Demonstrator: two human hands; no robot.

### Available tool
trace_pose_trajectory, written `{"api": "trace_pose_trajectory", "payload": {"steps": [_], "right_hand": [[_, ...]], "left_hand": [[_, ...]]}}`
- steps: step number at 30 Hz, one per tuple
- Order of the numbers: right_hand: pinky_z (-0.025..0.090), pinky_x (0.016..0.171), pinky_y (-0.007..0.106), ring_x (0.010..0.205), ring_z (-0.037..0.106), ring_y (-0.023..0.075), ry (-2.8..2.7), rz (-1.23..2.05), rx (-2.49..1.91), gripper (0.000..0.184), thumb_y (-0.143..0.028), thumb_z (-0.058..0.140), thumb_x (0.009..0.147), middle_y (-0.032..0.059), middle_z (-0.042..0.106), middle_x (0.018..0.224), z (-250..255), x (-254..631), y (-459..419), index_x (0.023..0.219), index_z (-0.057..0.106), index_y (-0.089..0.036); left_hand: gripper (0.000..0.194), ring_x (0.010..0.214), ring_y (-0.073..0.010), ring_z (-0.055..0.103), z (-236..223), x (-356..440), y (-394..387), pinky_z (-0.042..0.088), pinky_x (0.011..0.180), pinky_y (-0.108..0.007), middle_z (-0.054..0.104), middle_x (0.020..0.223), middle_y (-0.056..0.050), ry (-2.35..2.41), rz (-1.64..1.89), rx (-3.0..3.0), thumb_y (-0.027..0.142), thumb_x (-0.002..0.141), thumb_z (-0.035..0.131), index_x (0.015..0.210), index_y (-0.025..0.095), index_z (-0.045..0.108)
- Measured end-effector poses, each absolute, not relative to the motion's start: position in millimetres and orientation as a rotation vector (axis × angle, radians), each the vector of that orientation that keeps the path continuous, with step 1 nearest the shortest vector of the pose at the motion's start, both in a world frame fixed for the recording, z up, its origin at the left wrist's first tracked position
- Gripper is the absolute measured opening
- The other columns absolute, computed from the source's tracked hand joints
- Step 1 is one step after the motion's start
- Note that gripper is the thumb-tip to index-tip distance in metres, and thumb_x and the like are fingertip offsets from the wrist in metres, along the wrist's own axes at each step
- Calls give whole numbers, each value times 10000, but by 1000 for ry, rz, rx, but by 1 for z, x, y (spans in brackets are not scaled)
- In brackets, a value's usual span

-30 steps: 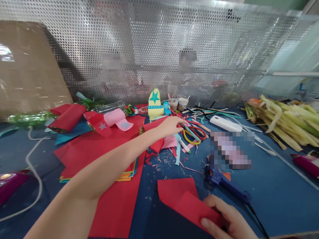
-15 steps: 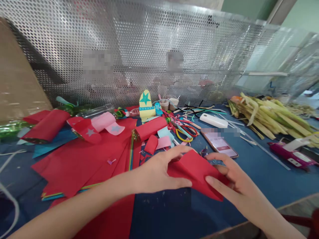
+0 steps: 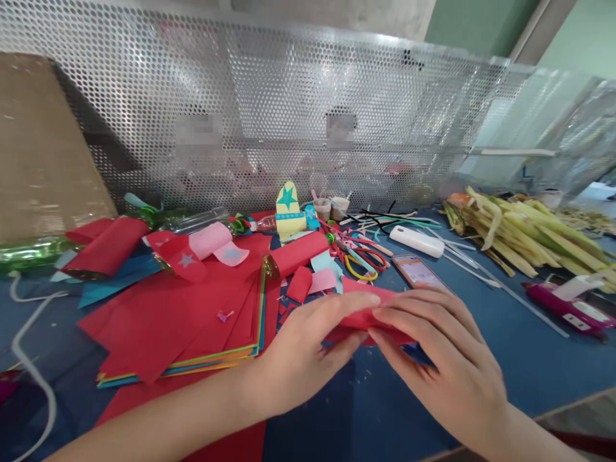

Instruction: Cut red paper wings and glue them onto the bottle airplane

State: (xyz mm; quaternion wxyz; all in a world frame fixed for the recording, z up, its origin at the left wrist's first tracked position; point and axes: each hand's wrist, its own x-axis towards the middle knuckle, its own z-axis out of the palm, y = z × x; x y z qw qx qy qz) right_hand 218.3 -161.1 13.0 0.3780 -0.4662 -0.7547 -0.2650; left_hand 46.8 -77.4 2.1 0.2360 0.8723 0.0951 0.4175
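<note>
A piece of folded red paper (image 3: 363, 316) is held between both hands above the blue table. My left hand (image 3: 308, 350) pinches its left part between thumb and fingers. My right hand (image 3: 440, 350) has its fingers over the right part with the thumb beneath, and hides much of it. Behind the hands lie a phone (image 3: 416, 271), partly covered by my right hand, and scissors (image 3: 360, 264) with red and yellow handles. To the left of my left hand is a stack of red and coloured paper (image 3: 192, 321).
Red-wrapped bottles (image 3: 108, 250) and a yellow paper piece with a star (image 3: 287, 205) stand or lie at the back. Rightward are a white glue-gun-like tool (image 3: 416, 241), corn husks (image 3: 524, 224) and a magenta tool (image 3: 561, 305). A perforated metal screen (image 3: 289, 96) closes off the back.
My right hand has turned over so its back faces up, fingers now across the red paper. The paper has been tilted flatter, and both hands are closer together.
</note>
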Motion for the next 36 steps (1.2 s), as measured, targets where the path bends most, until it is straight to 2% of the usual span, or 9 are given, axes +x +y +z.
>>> {"api": "trace_pose_trajectory", "payload": {"steps": [4, 10, 16, 20, 23, 26, 31, 36], "right_hand": [[467, 905, 359, 815, 649, 164, -1934, -592, -1217, 167, -77, 615, 821, 3, 705, 813, 12, 215, -161, 909, 611, -219], [485, 868, 351, 773, 656, 164, -1862, -567, -1178, 131, -87, 641, 811, 6, 704, 772, 8, 213, -158, 874, 615, -199], [442, 921, 383, 785, 660, 174, -1929, -653, -1187, 131, -66, 617, 818, 19, 721, 810, -1, 219, -161, 882, 628, -180], [438, 927, 388, 795, 657, 173, -1920, -638, -1188, 135, -74, 614, 811, 20, 723, 820, -6, 220, -161, 891, 619, -182], [457, 903, 395, 768, 654, 179, -1891, -638, -1165, 156, -72, 624, 766, 16, 720, 783, -9, 217, -161, 865, 615, -192], [482, 865, 385, 717, 650, 174, -1886, -647, -1120, 159, -66, 629, 719, 8, 713, 722, -10, 214, -162, 804, 611, -199], [480, 861, 358, 687, 653, 156, -1895, -615, -1093, 170, -55, 628, 705, -13, 721, 701, -9, 213, -167, 792, 616, -201], [464, 873, 356, 686, 632, 154, -1905, -613, -1138, 148, -53, 628, 710, -3, 694, 680, -12, 222, -169, 749, 603, -193]], "left_hand": [[246, 831, -120, 650, 2, 47, -78, 533, 774, -216, 698, 929, 7, 322, 1129, 2414, 66, 827, 597, 1024, 210, 566], [160, 718, -113, 611, 1, 48, -77, 526, 689, -221, 675, 794, 0, 329, 1190, 2417, 91, 818, 605, 956, 174, 613], [116, 868, -156, 555, 4, 45, -80, 516, 755, -287, 555, 915, -50, 381, 1356, 2623, 145, 834, 615, 905, 212, 678], [96, 838, -130, 573, 3, 47, -85, 511, 789, -238, 585, 783, -10, 360, 1520, 2708, 93, 823, 631, 757, 163, 624], [133, 839, -111, 595, 1, 49, -91, 508, 815, -198, 609, 754, 5, 298, 1539, 2718, 40, 806, 631, 743, 154, 607], [124, 828, -110, 611, 0, 47, -96, 524, 814, -205, 627, 785, -4, 309, 1514, 2715, 56, 800, 643, 735, 159, 616], [161, 742, -92, 626, 2, 39, -101, 558, 706, -189, 633, 793, -2, 365, 1477, 2705, 83, 824, 621, 690, 171, 612], [132, 698, -100, 617, 7, 28, -100, 561, 644, -185, 606, 680, 22, 360, 1462, 2757, 62, 822, 609, 788, 178, 662]]}}
